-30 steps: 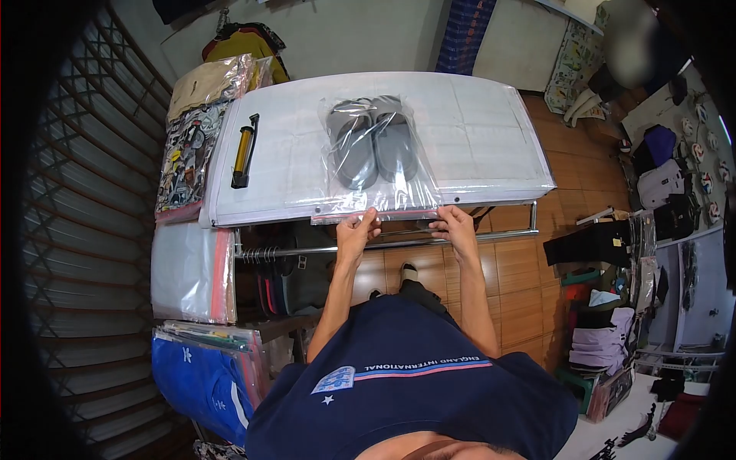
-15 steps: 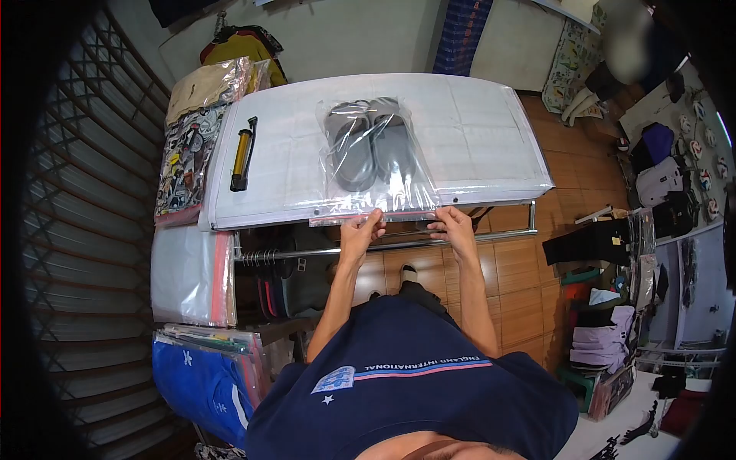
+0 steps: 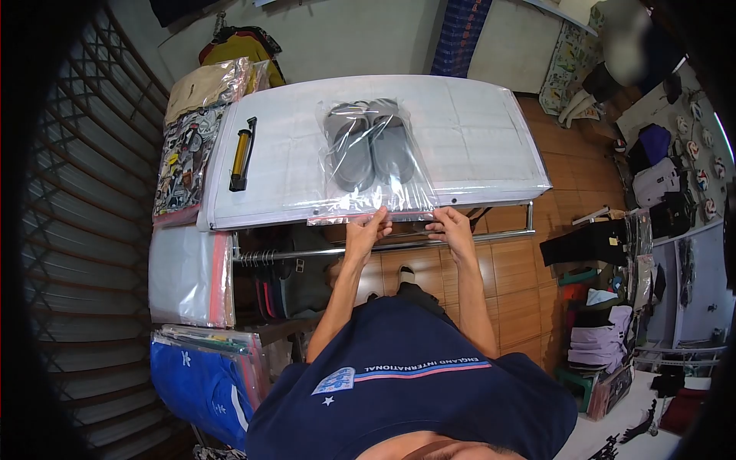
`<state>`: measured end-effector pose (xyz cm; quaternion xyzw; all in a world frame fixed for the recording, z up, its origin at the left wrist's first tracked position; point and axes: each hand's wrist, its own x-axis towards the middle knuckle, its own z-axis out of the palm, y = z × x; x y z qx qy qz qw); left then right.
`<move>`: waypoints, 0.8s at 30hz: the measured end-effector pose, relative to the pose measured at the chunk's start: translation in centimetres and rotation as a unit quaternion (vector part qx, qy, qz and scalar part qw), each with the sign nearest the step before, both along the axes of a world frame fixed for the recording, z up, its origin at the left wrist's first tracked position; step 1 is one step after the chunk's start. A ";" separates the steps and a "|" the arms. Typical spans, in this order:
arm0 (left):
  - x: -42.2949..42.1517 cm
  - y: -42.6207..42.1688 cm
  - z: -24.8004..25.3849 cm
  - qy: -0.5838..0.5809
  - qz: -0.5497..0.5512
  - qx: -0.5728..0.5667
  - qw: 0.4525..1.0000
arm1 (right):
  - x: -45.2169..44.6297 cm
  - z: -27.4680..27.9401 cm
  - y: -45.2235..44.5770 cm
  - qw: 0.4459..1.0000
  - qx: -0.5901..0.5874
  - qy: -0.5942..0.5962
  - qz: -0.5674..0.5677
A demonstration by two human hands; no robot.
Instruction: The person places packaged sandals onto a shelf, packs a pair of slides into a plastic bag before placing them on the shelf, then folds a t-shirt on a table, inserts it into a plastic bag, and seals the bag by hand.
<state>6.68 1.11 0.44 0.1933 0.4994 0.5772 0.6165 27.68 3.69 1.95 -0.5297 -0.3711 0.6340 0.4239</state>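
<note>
A pair of grey slip-on shoes (image 3: 352, 157) lies side by side inside a clear plastic bag (image 3: 423, 188) on the white-covered table (image 3: 479, 138). The bag's red-striped opening edge hangs at the table's near edge. My left hand (image 3: 368, 233) pinches this strip near its middle, thumb and fingers pressed together. At the strip's right end, my right hand (image 3: 455, 230) grips the bag's corner between thumb and fingers. A black and yellow hand pump (image 3: 241, 156) lies to the left of the bag.
Bagged clothes (image 3: 184, 153) hang over the table's left side, above stacked bagged garments (image 3: 195, 376). A metal rail (image 3: 491, 236) runs below the table's near edge. Folded clothes (image 3: 602, 337) stand at right. Another person (image 3: 621, 69) is at the upper right.
My left hand has slid slightly to the right along the bag's red strip. My right hand stays at the corner, and the shoes keep their place.
</note>
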 end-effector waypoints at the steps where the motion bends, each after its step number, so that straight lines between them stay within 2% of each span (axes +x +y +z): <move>1: 0.3 -0.1 0.4 -0.001 0.001 0.000 1.000 | 0.0 0.0 0.0 1.000 -0.003 0.002 0.002; 4: 0.7 0.2 0.5 -0.006 -0.020 0.001 1.000 | -0.1 -0.3 0.0 1.000 0.005 0.005 0.007; 6: 0.8 0.6 -0.5 0.084 -0.021 0.008 0.996 | -0.1 -0.3 -0.1 1.000 0.001 0.005 0.007; 9: 0.6 0.4 -0.4 0.073 -0.032 0.056 0.995 | -0.1 -0.1 -0.1 1.000 -0.003 0.009 0.004; 11: 0.5 0.6 -1.6 0.061 -0.029 0.036 0.997 | -0.3 0.0 -0.3 1.000 -0.004 0.012 0.004; 13: 0.8 0.6 -0.7 0.047 -0.027 0.019 0.998 | -0.3 0.2 -0.3 1.000 -0.005 0.009 0.003; 15: 1.4 0.2 0.4 -0.015 0.001 0.006 1.000 | -0.4 0.3 -0.4 1.000 -0.004 0.009 0.002; 19: 1.7 0.4 -0.5 0.016 -0.016 0.016 1.000 | -0.4 0.5 -0.5 1.000 0.005 0.009 0.010; 21: 1.3 0.8 -1.2 0.095 -0.053 0.034 0.993 | -0.4 0.5 -0.5 1.000 0.003 0.005 0.009; 24: 0.9 0.6 -1.1 0.071 -0.085 0.014 0.994 | -0.4 0.2 -0.5 1.000 0.008 0.002 0.007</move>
